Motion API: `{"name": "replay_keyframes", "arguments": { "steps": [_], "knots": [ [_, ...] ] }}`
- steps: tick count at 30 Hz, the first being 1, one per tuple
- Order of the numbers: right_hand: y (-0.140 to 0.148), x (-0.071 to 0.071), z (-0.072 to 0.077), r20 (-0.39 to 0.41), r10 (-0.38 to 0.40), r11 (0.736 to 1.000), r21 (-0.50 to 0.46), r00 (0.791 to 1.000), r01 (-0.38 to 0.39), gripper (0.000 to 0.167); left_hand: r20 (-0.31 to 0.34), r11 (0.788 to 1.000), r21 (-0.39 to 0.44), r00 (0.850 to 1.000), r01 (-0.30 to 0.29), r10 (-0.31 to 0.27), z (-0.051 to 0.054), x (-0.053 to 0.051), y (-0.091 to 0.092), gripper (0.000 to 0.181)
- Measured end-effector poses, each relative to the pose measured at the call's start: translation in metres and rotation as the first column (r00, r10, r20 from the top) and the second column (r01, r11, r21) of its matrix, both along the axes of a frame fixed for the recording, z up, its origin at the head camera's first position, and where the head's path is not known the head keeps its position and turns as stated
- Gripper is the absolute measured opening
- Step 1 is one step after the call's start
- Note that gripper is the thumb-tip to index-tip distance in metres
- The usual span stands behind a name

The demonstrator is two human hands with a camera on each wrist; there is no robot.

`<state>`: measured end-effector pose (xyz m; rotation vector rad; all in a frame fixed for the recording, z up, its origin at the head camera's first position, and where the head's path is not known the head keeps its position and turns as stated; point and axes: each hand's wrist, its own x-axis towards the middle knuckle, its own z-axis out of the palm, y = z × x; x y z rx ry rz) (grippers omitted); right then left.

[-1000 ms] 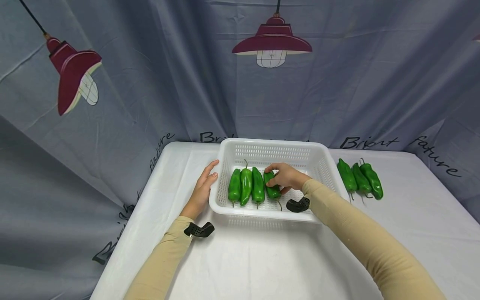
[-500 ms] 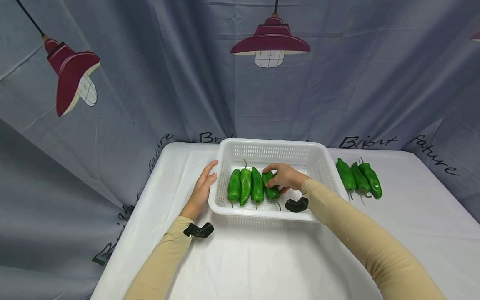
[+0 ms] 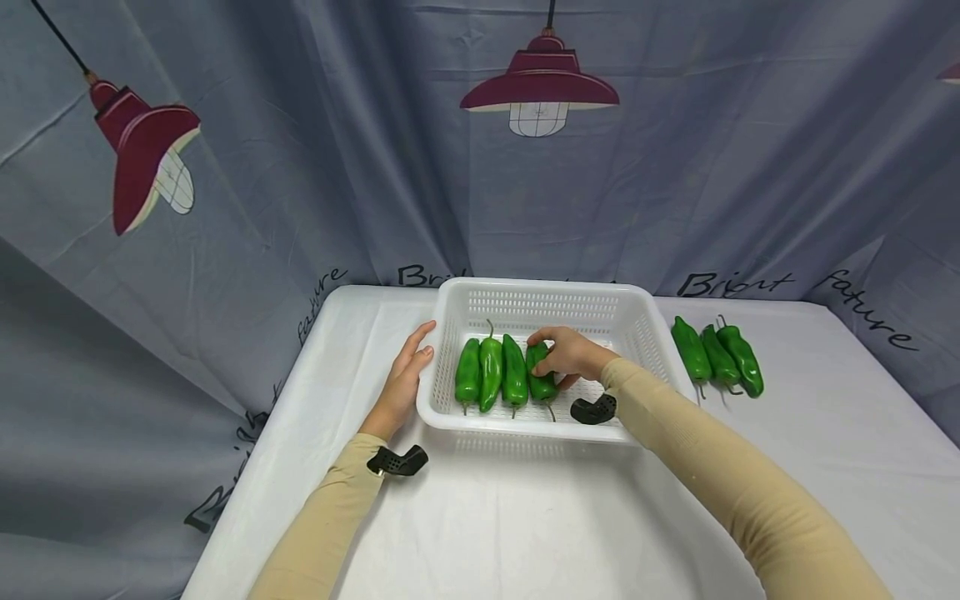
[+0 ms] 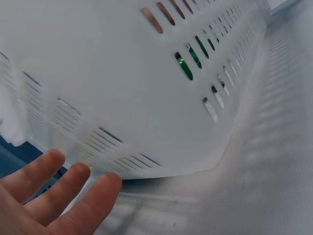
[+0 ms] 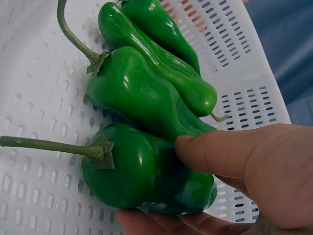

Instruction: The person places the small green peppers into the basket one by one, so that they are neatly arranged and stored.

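Observation:
A white perforated plastic basket (image 3: 555,287) stands on the table, with several green peppers lying side by side in its left half. My right hand (image 3: 573,352) reaches inside and grips the rightmost green pepper (image 5: 122,166), thumb on one side and fingers on the other. That pepper lies along its neighbour (image 5: 142,93), stem toward me. Outside the basket's left wall, my left hand (image 3: 402,379) is held with fingers extended along the rim. In the left wrist view its fingers (image 4: 100,200) are straight beside the basket wall; whether they touch it is unclear.
Three more green peppers (image 3: 720,358) lie on the white-covered table (image 3: 525,517), right of the basket. A grey-blue curtain (image 3: 360,150) printed with lamps hangs behind the table and down its left side.
The gripped pepper has shifted slightly, its stem end swinging a little left toward the neighbouring pepper. My left hand and the basket stay nearly in place.

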<state>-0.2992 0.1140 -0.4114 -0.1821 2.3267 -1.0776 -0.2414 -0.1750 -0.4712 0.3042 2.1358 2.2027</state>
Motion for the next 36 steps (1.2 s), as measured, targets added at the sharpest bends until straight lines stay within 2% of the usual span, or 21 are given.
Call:
{"name": "replay_keyframes", "arguments": {
  "steps": [13,18,22,28,36],
  "knots": [
    [0.01,0.002,0.001,0.0,-0.011,1.0,-0.024,1.0,0.011,0.062,-0.002,1.0,-0.005,1.0,0.001,-0.001,-0.002,-0.001,0.004,0.052],
    [0.022,0.003,0.008,0.002,-0.02,0.999,-0.045,1.0,0.02,0.063,-0.002,1.0,-0.005,1.0,0.0,0.0,-0.002,-0.001,0.004,0.052],
    [0.035,0.002,0.021,0.004,-0.02,0.998,-0.059,1.0,0.02,0.067,0.002,1.0,-0.01,1.0,-0.004,0.004,-0.001,0.0,0.003,0.052],
    [0.061,-0.001,0.047,-0.003,-0.039,0.997,-0.074,0.999,0.039,0.069,-0.001,1.0,-0.014,1.0,-0.018,0.018,0.0,0.0,0.002,0.052],
    [0.11,-0.004,0.077,-0.054,-0.141,0.987,-0.085,0.989,0.136,0.073,0.01,1.0,-0.007,1.0,-0.02,0.02,0.0,0.001,0.002,0.051]
  ]
}}
